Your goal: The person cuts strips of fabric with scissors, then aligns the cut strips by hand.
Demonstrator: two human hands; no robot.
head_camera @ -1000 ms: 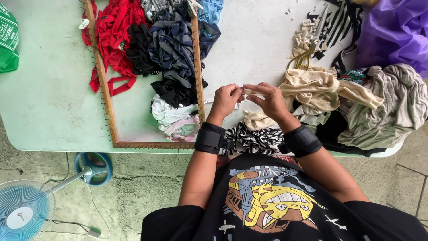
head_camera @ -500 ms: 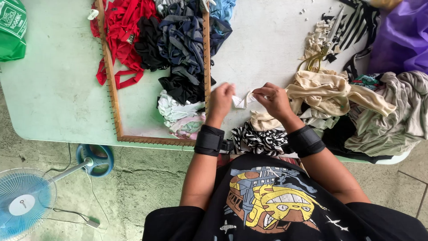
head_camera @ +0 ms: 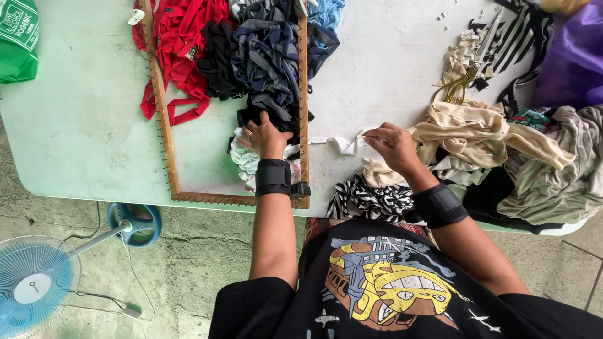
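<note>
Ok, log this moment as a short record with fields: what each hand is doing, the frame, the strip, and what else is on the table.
left hand: inside the wooden frame, resting on a pale bunch of fabric strips
right hand: pinching one end of a white fabric strip
white fabric strip: lies across the table top between frame and right hand
wooden frame: rectangular, pegged edges, filled with red, black, navy and blue strips
table: pale green
right of table: gold-handled scissors, beige cloth, striped cloth
floor: blue fan
</note>
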